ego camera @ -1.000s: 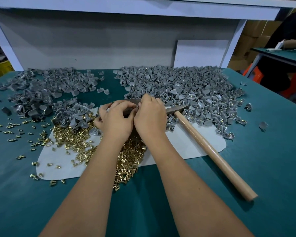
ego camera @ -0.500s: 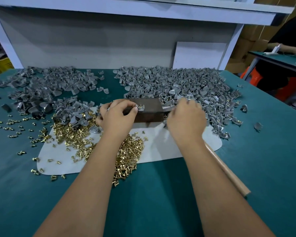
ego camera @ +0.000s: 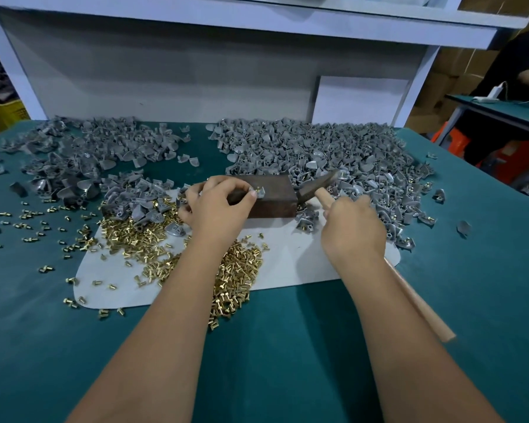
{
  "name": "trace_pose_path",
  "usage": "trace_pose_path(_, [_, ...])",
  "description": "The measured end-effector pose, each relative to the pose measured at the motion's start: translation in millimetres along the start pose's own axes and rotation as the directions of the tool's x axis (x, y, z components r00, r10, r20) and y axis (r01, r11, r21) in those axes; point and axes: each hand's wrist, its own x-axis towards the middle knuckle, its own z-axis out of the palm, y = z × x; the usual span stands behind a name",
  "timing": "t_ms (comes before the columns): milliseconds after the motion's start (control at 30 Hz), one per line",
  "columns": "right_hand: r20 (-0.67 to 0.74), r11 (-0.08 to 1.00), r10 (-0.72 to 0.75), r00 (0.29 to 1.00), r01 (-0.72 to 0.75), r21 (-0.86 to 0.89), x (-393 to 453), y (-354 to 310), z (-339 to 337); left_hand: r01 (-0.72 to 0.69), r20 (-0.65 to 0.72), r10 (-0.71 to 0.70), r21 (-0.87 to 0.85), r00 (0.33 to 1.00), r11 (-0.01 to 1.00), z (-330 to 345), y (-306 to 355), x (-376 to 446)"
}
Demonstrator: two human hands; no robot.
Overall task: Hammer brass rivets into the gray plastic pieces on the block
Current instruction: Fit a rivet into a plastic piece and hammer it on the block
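My left grip (ego camera: 217, 206) pinched a gray piece (ego camera: 260, 193) with rivet on the block (ego camera: 272, 199); right grip (ego camera: 353, 224) wrapped the hammer (ego camera: 315, 186) handle, head just right of the block.

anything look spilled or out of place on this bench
Yes: loose brass rivets lie scattered across the green table to the left, off the white mat that holds the main rivet heap. A lone gray piece sits apart at the right. No damage shows.
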Motion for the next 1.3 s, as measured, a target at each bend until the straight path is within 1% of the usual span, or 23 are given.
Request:
trace_pose_path(67, [-0.041, 0.997, 0.031, 0.999, -0.028, 0.073, 1, -2, -9, -0.001, 0.002, 0.001, 0.005, 1.000, 1.000, 0, 1, 0])
trace_pose_path(100, [-0.085, 0.993, 0.024, 0.996, -0.014, 0.115, 1, -5, -13, 0.001, -0.003, -0.001, 0.006, 1.000, 1.000, 0, 1, -1])
trace_pose_path(200, [-0.199, 0.951, -0.078, 0.977, 0.133, 0.280, -4, -18, -25, 0.011, -0.020, -0.011, 0.005, 1.000, 1.000, 0, 2, -2])
trace_pose_path(267, [-0.226, 0.913, -0.174, 0.958, 0.243, 0.328, -8, -28, -34, 0.019, -0.022, -0.019, -0.008, 1.000, 1.000, 0, 3, -2])
trace_pose_path(367, [-0.234, 0.900, -0.305, 0.923, 0.359, 0.245, -12, -40, -49, 0.035, -0.025, -0.036, -0.050, 0.999, 0.998, -2, 4, -3])
trace_pose_path(467, [-0.290, 0.893, -0.364, 0.885, 0.421, 0.162, -14, -44, -56, 0.024, -0.025, -0.025, -0.054, 0.999, 0.998, -3, 3, -2])
trace_pose_path(500, [-0.285, 0.895, -0.387, 0.877, 0.432, 0.115, -15, -44, -56, 0.023, -0.029, -0.024, -0.053, 0.999, 0.998, -2, 2, -2])
trace_pose_path(533, [-0.245, 0.893, -0.417, 0.875, 0.445, 0.067, -16, -44, -56, 0.024, -0.040, -0.026, -0.053, 0.999, 0.998, -2, 2, -2])
trace_pose_path(600, [-0.131, 0.887, -0.454, 0.881, 0.462, 0.031, -15, -45, -55, 0.023, -0.057, -0.026, -0.049, 0.998, 0.999, -2, 3, -2])
trace_pose_path(633, [-0.116, 0.888, -0.452, 0.885, 0.458, 0.032, -13, -46, -56, 0.024, -0.055, -0.027, -0.043, 0.998, 0.999, -2, 3, -3])
trace_pose_path(667, [-0.145, 0.892, -0.442, 0.885, 0.451, 0.038, -12, -47, -58, 0.027, -0.051, -0.029, -0.037, 0.998, 0.999, -2, 2, -3])
trace_pose_path(733, [-0.248, 0.902, -0.404, 0.881, 0.428, 0.049, -12, -48, -60, 0.028, -0.039, -0.029, -0.033, 0.999, 0.999, 0, 1, -2])
trace_pose_path(767, [-0.267, 0.907, -0.392, 0.880, 0.419, 0.050, -13, -48, -60, 0.025, -0.039, -0.027, -0.036, 0.999, 0.999, 0, 1, -2])
trace_pose_path(800, [-0.249, 0.904, -0.401, 0.881, 0.425, 0.046, -14, -48, -58, 0.023, -0.045, -0.025, -0.042, 0.999, 0.999, 1, 1, -2])
trace_pose_path(867, [-0.153, 0.893, -0.438, 0.886, 0.449, 0.042, -14, -47, -54, 0.023, -0.058, -0.026, -0.048, 0.998, 0.999, 0, 1, -2])
trace_pose_path(900, [-0.136, 0.893, -0.439, 0.888, 0.448, 0.041, -13, -46, -54, 0.025, -0.059, -0.027, -0.044, 0.998, 0.999, -1, 0, -3])
trace_pose_path(933, [-0.164, 0.897, -0.429, 0.888, 0.440, 0.042, -11, -46, -54, 0.025, -0.059, -0.027, -0.039, 0.998, 0.999, -1, 0, -3])
trace_pose_path(1000, [-0.276, 0.909, -0.383, 0.882, 0.413, 0.056, -12, -47, -55, 0.015, -0.061, -0.017, -0.042, 0.998, 0.999, 0, -1, -2])
trace_pose_path(1033, [-0.301, 0.912, -0.370, 0.879, 0.406, 0.065, -14, -47, -54, 0.008, -0.068, -0.012, -0.051, 0.998, 0.999, 1, -1, -2])
trace_pose_path(1067, [-0.287, 0.909, -0.376, 0.881, 0.411, 0.069, -16, -46, -52, 0.004, -0.079, -0.009, -0.062, 0.997, 0.998, 1, 0, -2])
trace_pose_path(1167, [-0.170, 0.907, -0.397, 0.902, 0.414, 0.078, -15, -40, -46, 0.008, -0.097, -0.015, -0.066, 0.995, 0.998, 0, 2, -3])
trace_pose_path(1200, [-0.184, 0.910, -0.386, 0.904, 0.406, 0.082, -13, -39, -47, 0.014, -0.099, -0.019, -0.059, 0.995, 0.998, 0, 2, -3])
trace_pose_path(1300, [-0.309, 0.915, -0.344, 0.886, 0.390, 0.099, -14, -39, -49, 0.018, -0.079, -0.022, -0.046, 0.997, 0.999, 2, 1, -2])
